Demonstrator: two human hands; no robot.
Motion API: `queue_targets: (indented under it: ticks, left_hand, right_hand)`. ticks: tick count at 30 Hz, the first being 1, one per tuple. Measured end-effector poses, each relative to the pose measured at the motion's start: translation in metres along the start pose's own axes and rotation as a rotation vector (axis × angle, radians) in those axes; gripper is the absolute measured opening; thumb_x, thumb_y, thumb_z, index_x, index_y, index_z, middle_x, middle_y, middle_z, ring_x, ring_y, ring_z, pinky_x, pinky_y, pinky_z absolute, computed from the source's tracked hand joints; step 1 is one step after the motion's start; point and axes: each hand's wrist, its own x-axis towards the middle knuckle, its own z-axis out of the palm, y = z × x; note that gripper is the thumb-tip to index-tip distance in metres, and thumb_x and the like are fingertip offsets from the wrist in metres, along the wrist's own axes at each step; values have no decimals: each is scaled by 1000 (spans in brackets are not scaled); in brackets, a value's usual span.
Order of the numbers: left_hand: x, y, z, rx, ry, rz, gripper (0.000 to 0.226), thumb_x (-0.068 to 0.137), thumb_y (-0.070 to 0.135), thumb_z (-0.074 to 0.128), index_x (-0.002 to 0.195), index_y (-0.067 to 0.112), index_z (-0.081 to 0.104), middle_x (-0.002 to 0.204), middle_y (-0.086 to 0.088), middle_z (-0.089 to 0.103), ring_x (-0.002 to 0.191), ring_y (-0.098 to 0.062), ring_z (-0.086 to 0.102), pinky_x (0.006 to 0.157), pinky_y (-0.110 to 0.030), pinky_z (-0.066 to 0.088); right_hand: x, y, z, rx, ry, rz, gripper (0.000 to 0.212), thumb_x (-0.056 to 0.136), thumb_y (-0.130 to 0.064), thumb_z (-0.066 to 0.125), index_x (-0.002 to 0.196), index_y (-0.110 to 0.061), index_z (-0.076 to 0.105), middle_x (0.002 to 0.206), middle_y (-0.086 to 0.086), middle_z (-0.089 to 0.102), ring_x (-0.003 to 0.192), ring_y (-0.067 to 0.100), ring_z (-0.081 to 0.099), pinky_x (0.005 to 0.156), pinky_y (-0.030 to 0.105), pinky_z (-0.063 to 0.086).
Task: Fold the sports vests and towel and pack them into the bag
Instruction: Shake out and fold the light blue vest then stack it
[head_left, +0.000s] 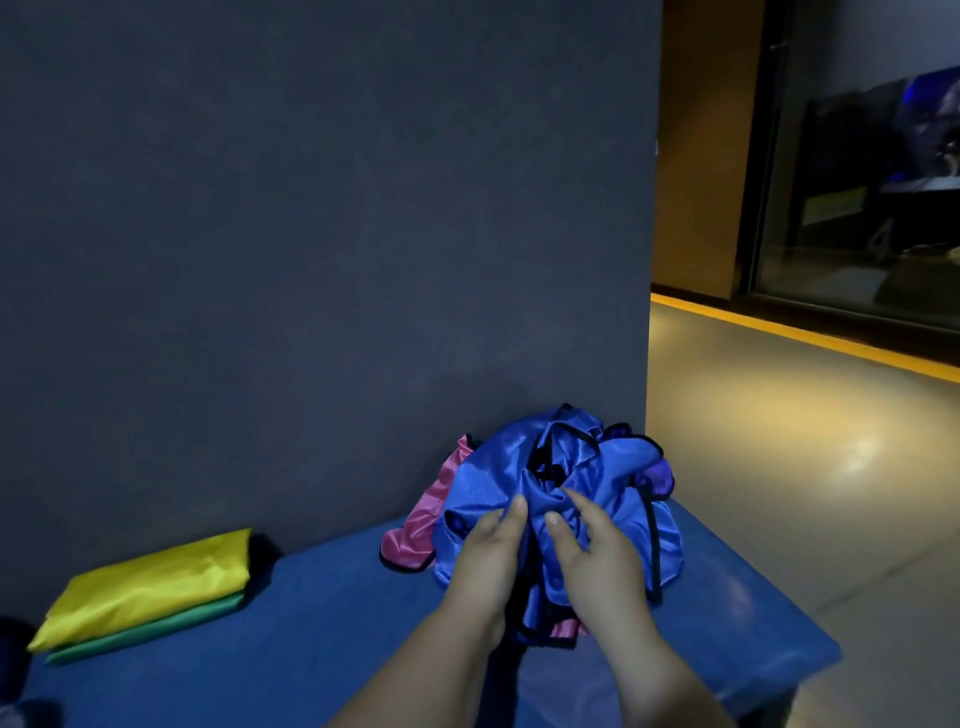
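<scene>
where the two forearms reach in over the near edge of the blue bench (311, 623), the left hand (485, 558) and the right hand (592, 556) meet side by side on a crumpled blue vest (488, 483) with black trim. the left hand's thumb lies on top of a fold and its fingers are tucked into the cloth, gripping it. the right hand pinches a neighbouring fold between thumb and curled fingers. the blue vest tops a loose heap toward the bench's right end, reaching back to the far edge. under it a pink vest (415, 535) spills out to the left, flat on the bench top. a purple vest (657, 475) peeks out at the heap's far right side. toward the far left of the bench, a folded yellow vest (156, 582) lies squarely on a folded green vest (156, 631), well apart from the heap. at the bench's left end a dark shape (10, 649) is too dim to tell. behind the bench stands a dark wall (311, 208). to the right lies a pale floor (779, 441) with a yellow strip (805, 338) along its far side.
</scene>
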Motion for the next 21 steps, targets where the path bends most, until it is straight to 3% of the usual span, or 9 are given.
queue_targets:
  ticks: [2,4,6,9,12,16,18,19,21]
  left_hand:
    - [-2,-1,-3,-80,41,13,85,60,72,63,131,24,56,134,5,59,121,-12,57,108,-41,42]
    - [-6,1,-7,-140,69,31,95,59,74,65,136,22,50,137,5,56,124,-13,55,109,-42,41]
    - [-16,5,-12,-148,96,62,95,58,75,69,133,20,51,133,3,59,122,-13,57,108,-41,42]
    - [-35,13,-20,-71,197,174,61,75,58,66,117,17,57,116,-6,67,107,-15,63,102,-43,46]
    - [-57,19,-34,15,291,267,26,91,42,62,107,22,58,110,-9,67,103,-21,63,96,-40,48]
    - [-92,33,-63,114,431,412,9,93,28,60,89,22,55,87,-3,65,78,-11,60,72,-18,46]
    - [-106,36,-82,176,487,484,8,91,26,63,88,21,57,88,-3,66,85,-18,61,80,-28,47]
    - [-112,37,-91,212,508,516,7,90,25,64,87,22,58,88,-2,65,87,-21,61,83,-34,47]
    - [-120,38,-111,303,550,541,9,89,25,66,85,24,58,87,-1,62,88,-23,58,82,-38,45]
  right_hand:
    - [-5,-8,3,67,-25,7,31,95,-32,59,124,-20,60,110,-13,57,115,8,53,91,18,36]
    - [-10,-15,7,128,-57,-3,15,94,-36,56,94,-22,62,88,-16,56,91,9,55,81,19,39]
    - [-16,-22,12,134,-69,-47,25,95,-37,51,78,-20,58,82,-9,56,78,10,53,76,19,39]
    - [-23,-31,20,125,-104,-88,25,98,-32,48,105,-14,63,117,-2,48,103,-2,48,87,0,26]
    - [-34,-43,29,163,-213,-80,37,99,-35,48,131,-16,52,136,-12,38,127,-1,38,102,7,22]
    - [-59,-62,49,272,-469,11,27,94,-51,51,117,-39,44,121,-36,43,112,-22,40,98,4,27]
    - [-69,-63,62,382,-568,50,61,79,-69,58,129,-36,48,132,-32,46,119,-21,40,108,12,29]
    - [-74,-63,68,477,-637,100,62,76,-68,61,127,-34,52,130,-29,53,117,-19,44,108,16,33]
    - [-86,-71,78,695,-793,186,28,85,-46,64,109,-34,54,108,-32,64,102,-20,54,96,13,40]
